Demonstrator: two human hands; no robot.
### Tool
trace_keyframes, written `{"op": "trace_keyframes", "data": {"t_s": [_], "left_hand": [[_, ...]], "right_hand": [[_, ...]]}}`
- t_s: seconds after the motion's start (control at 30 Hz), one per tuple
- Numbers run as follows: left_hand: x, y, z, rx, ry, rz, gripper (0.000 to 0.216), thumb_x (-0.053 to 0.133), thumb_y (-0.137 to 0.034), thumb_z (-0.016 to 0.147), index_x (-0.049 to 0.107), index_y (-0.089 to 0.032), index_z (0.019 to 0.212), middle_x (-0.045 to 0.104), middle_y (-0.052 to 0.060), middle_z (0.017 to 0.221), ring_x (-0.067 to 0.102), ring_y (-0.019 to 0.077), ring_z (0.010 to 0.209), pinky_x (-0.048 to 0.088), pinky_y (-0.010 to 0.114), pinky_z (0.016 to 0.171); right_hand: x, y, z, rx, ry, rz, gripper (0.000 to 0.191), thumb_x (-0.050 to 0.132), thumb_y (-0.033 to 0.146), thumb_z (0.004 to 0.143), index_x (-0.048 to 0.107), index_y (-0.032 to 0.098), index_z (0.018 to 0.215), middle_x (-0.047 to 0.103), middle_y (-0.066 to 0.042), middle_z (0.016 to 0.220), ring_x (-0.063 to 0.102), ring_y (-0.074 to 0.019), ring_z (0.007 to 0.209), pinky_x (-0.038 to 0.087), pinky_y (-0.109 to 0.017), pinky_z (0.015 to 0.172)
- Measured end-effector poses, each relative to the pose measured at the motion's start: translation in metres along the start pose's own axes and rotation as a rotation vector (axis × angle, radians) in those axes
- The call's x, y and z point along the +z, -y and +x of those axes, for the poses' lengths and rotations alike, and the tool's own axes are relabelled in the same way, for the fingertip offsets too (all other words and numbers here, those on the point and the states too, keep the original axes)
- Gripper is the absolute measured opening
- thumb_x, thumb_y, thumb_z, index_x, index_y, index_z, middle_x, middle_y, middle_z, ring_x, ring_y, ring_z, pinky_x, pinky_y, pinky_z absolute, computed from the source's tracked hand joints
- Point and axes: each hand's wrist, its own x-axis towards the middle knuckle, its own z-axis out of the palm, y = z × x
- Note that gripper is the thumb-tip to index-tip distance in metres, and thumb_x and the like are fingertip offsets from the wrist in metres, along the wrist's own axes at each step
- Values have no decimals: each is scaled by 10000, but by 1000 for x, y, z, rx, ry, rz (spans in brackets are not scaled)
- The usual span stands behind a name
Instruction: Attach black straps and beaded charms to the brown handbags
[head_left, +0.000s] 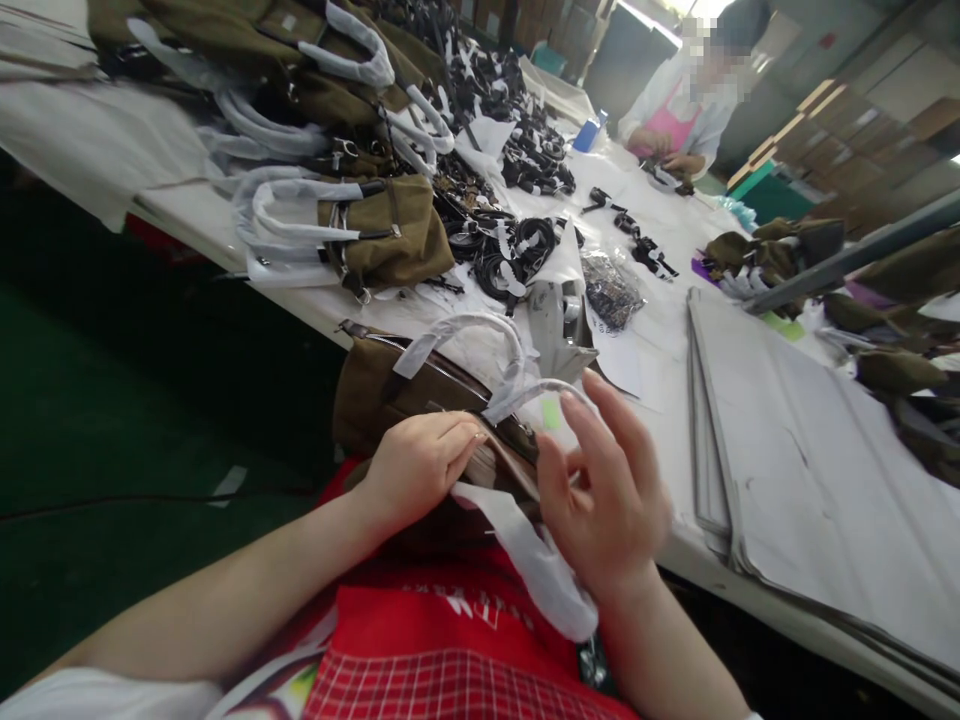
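A brown handbag (375, 385) with white-wrapped handles (465, 330) rests against my lap at the table's near edge. My left hand (420, 462) grips the bag's open top edge, fingers curled over it. My right hand (604, 490) hovers beside the opening with its fingers spread, touching a white wrapping strip (540, 565) that hangs down over my red apron. The inside of the bag is hidden by my hands.
Several more brown handbags (382, 235) with wrapped handles lie along the table's left. Black straps (510, 255) are heaped in the middle. A stack of grey paper sheets (810, 470) lies at the right. A co-worker's hands (667, 150) work at the far end.
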Motion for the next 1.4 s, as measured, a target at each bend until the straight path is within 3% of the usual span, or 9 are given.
{"op": "trace_keyframes", "data": {"t_s": [0.07, 0.13, 0.27, 0.37, 0.5, 0.63, 0.73, 1.23, 1.4], "left_hand": [[1, -1, 2, -13, 9, -2, 274, 468, -252, 977, 721, -167, 917, 767, 78, 991, 718, 203, 872, 589, 336, 801], [1, -1, 2, -6, 2, -9, 281, 456, -251, 979, 717, -161, 926, 767, 77, 973, 718, 208, 866, 591, 339, 787], [0, 0, -1, 43, -17, 1, 258, 470, -238, 975, 709, -147, 935, 764, 82, 978, 722, 225, 866, 594, 353, 751], [-1, 2, -6, 31, -55, -46, 216, 516, -238, 965, 716, -161, 988, 745, 84, 1093, 719, 209, 934, 596, 337, 816], [-6, 6, -9, -152, -136, -239, 189, 576, -256, 939, 740, -170, 905, 665, 110, 1252, 693, 186, 1004, 577, 316, 887], [-10, 12, -4, -352, -69, -507, 292, 572, -290, 939, 740, -174, 731, 732, 66, 924, 701, 165, 850, 575, 279, 766], [-10, 16, -1, -422, -25, -608, 334, 587, -323, 926, 733, -173, 665, 726, 56, 869, 692, 161, 806, 556, 270, 732], [-4, 18, -2, -490, -27, -658, 297, 628, -356, 904, 745, -183, 693, 707, 46, 871, 668, 159, 813, 513, 264, 744], [-3, 18, -2, -490, -33, -652, 306, 628, -363, 902, 743, -184, 682, 708, 46, 862, 669, 159, 802, 516, 264, 743]], "right_hand": [[-10, 5, -8, -209, -142, 24, 524, 636, 183, 902, 518, 309, 1397, 633, -87, 1316, 690, -242, 998, 580, -340, 757], [-7, 7, -8, -343, -55, 86, 487, 593, 164, 913, 539, 313, 1375, 647, -65, 1306, 684, -221, 1026, 584, -330, 813], [27, 3, 11, -172, 415, 206, 392, 416, 118, 967, 577, 171, 1321, 654, -121, 1267, 653, -205, 1093, 547, -331, 920], [49, -3, 19, -32, 590, 147, 254, 463, 151, 984, 686, 162, 1106, 705, -95, 1019, 668, -200, 912, 530, -310, 815], [46, -4, 13, 89, 490, 156, 219, 512, 223, 990, 707, 195, 893, 683, -48, 836, 636, -183, 791, 451, -273, 717], [37, 2, 5, 165, 487, 340, 230, 530, 209, 950, 685, 193, 780, 680, -20, 739, 615, -151, 694, 402, -258, 656], [37, 4, 4, 207, 522, 441, 226, 555, 196, 902, 672, 191, 709, 655, -3, 659, 584, -134, 622, 378, -250, 609], [38, -1, -1, 258, 587, 444, 201, 592, 154, 816, 644, 179, 624, 630, 12, 596, 535, -105, 561, 331, -242, 574], [35, 0, 0, 267, 552, 457, 190, 588, 150, 817, 652, 178, 640, 614, 19, 589, 520, -100, 556, 332, -240, 573]]}}
